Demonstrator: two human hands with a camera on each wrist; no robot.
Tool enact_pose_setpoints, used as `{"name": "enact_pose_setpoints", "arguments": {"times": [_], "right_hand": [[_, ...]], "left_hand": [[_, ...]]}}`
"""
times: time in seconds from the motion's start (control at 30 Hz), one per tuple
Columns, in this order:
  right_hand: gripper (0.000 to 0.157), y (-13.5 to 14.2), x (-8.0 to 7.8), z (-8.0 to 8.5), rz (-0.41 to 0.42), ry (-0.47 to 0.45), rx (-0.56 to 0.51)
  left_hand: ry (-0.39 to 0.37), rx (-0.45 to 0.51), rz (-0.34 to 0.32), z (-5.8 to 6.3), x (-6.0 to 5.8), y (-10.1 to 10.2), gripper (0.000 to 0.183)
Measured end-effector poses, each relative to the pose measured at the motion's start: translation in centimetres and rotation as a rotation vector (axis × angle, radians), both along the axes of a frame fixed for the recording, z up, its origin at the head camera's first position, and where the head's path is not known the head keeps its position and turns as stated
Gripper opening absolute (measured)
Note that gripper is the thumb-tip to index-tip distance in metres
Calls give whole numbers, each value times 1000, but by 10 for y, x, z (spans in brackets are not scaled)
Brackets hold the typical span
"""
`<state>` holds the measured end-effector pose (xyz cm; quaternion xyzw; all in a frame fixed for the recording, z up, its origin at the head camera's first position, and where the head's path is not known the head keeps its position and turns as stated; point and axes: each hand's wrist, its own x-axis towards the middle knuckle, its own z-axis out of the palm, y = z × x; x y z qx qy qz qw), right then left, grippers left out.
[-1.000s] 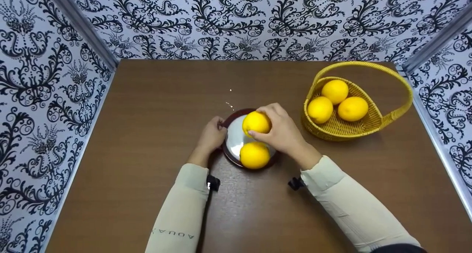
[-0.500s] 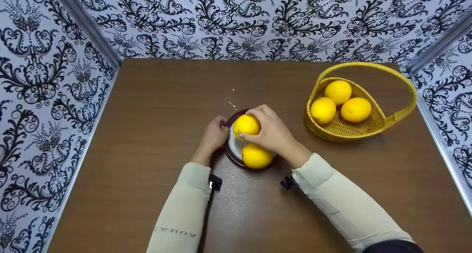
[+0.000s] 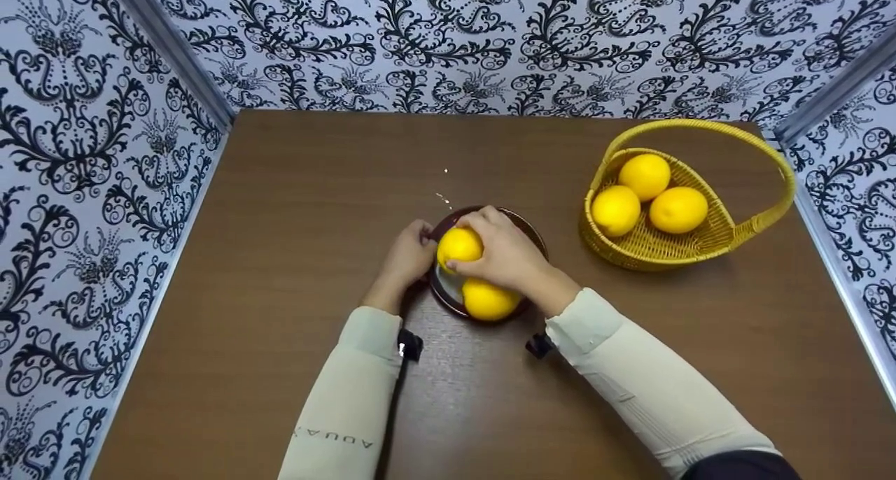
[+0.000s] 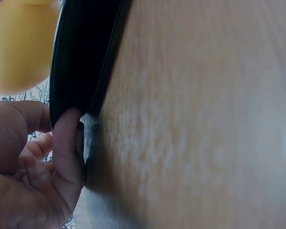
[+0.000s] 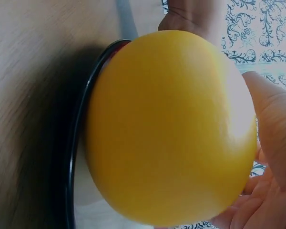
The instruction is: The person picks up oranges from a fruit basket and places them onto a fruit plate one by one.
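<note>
A lemon (image 3: 458,248) is held by my right hand (image 3: 509,255), fingers and thumb curled round it, over the left part of a round plate with a dark red rim. Another lemon (image 3: 488,300) lies at the plate's near side, partly covered by the right hand; it fills much of the right wrist view. My left hand (image 3: 408,256) grips the plate's left edge. In the left wrist view, a finger and thumb pinch the dark plate (image 4: 83,52) at its rim, and a blurred lemon (image 4: 19,47) shows beyond it.
A yellow wicker basket (image 3: 633,257) with a tall handle stands at the right, holding a lemon (image 3: 645,177) at the back and two in front. The brown table (image 3: 315,186) meets patterned walls at the back and both sides. Small bright specks show behind the plate.
My right hand has moved left across the plate with its lemon, uncovering the plate's right rim. The left hand keeps its grip on the edge. The view has shifted slightly.
</note>
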<state>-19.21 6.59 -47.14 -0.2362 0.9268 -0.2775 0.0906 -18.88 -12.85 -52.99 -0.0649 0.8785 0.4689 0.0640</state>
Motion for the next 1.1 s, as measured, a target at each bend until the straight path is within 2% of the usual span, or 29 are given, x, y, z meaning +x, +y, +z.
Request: {"name": "enact_pose_setpoints", "arguments": {"times": [0.57, 0.73, 0.97, 1.1], "right_hand": [[57, -4, -1, -11, 16, 15, 29], [54, -4, 1, -9, 24, 10, 31], [57, -5, 3, -6, 36, -4, 42], [58, -5, 4, -6, 37, -5, 50]], "left_hand": [[0, 33, -9, 0, -1, 1, 18], [-11, 63, -13, -1, -1, 0, 18], [2, 31, -12, 1, -2, -1, 17], [-20, 64, -12, 2, -1, -1, 17]]}}
